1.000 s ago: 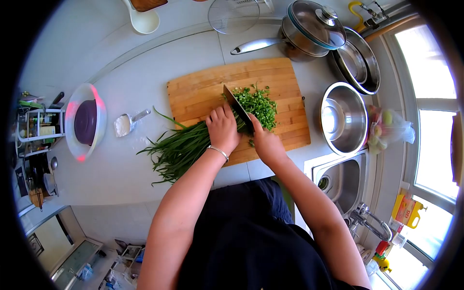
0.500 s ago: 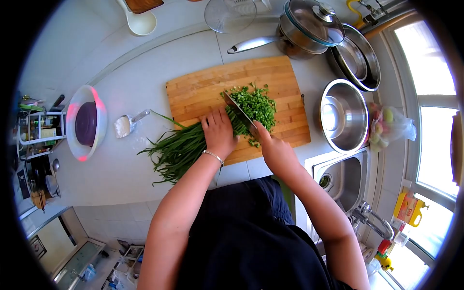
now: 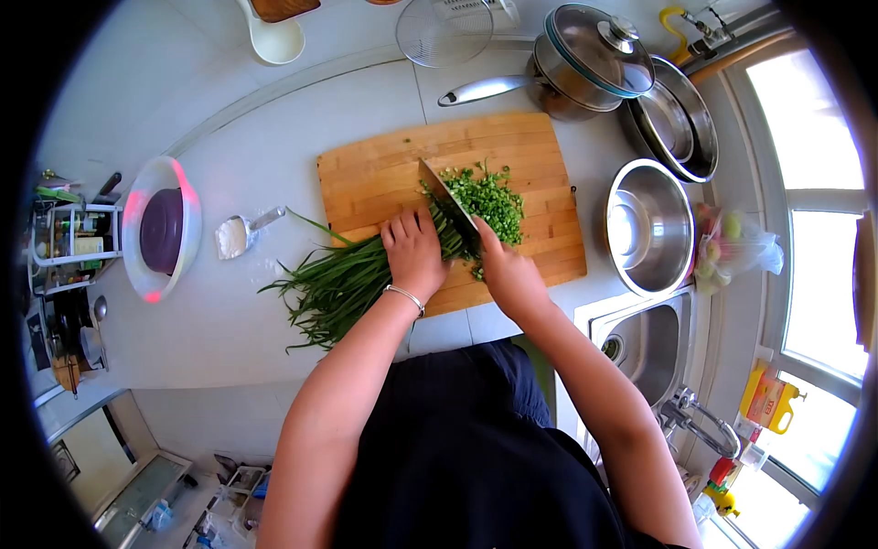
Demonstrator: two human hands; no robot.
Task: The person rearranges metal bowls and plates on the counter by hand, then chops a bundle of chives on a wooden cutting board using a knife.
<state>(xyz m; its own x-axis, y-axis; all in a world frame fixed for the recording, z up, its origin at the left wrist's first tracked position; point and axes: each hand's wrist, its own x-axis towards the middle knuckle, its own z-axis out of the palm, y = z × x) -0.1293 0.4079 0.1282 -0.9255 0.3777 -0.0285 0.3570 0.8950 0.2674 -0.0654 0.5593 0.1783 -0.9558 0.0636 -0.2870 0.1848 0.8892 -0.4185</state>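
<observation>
One knife in R hand; jug lbl illegible.

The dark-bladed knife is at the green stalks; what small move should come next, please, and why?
I'd probably slide the left hand slightly back along the long, thin green stalks before cutting: its fingers lie close beside the dark metal knife in the right hand, and uncut lengths extend leftward.

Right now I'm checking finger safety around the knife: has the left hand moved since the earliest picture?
Yes, slightly: against the cutting board, the left hand has shifted left and a little toward the person's body.
</observation>
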